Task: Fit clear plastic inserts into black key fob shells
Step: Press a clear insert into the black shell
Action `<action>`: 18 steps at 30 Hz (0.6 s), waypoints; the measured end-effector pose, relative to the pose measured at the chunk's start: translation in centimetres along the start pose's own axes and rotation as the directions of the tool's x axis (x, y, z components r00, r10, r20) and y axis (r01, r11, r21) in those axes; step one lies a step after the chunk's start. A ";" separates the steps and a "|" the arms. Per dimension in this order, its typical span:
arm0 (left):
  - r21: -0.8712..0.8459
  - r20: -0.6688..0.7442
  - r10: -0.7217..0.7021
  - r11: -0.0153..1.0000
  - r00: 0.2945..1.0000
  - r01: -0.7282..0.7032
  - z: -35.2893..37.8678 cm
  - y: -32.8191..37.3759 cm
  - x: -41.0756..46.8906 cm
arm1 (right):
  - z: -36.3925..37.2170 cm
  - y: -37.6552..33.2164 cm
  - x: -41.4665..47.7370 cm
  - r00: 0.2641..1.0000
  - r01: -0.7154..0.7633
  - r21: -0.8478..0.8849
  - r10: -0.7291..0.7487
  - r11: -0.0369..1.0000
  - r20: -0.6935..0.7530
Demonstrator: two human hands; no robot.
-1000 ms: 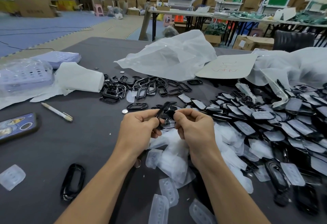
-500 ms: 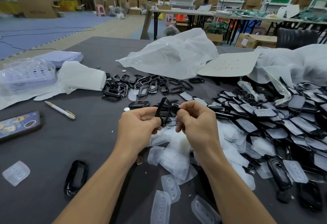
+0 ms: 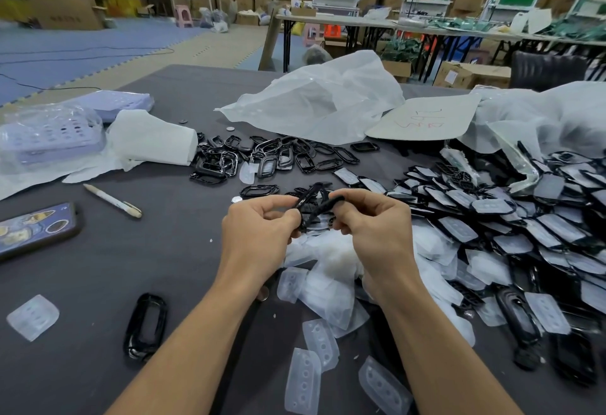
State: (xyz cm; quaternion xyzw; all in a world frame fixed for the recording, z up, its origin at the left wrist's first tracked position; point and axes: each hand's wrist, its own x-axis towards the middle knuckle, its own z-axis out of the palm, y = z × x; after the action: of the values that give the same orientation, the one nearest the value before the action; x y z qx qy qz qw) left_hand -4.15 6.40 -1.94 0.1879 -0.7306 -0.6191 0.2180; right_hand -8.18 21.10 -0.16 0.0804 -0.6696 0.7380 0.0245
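Partly hidden: black shell (image 3: 310,206) pinched between hands (image 3: 316,234); insert indiscernible.

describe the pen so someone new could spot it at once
Look at the left half of the dark table, between the phone and the white folded sheet. The pen lies there alone, slanted, the only long thin white thing there.

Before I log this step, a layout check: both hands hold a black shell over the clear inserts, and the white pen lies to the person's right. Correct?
No. The head view shows the white pen lying to the person's left. The rest stands: the left hand and right hand both hold a black shell over the clear inserts.
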 end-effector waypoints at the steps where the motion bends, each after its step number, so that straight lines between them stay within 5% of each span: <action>1: 0.001 -0.007 0.003 1.000 1.000 -0.003 0.0 0.0 0.0 | 0.0 0.0 0.0 1.000 -0.005 -0.003 0.005 1.000 0.007; 18: -0.191 0.136 0.000 0.981 0.991 0.026 0.4 0.7 -0.5 | 0.3 -0.4 -0.5 0.987 -0.012 -0.180 -0.017 0.984 -0.158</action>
State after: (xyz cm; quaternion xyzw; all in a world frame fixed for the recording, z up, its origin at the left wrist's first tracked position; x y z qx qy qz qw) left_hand -3.93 7.17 -1.33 0.1283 -0.6792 -0.6996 0.1811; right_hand -7.57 20.86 0.16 0.0196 -0.7294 0.6784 0.0859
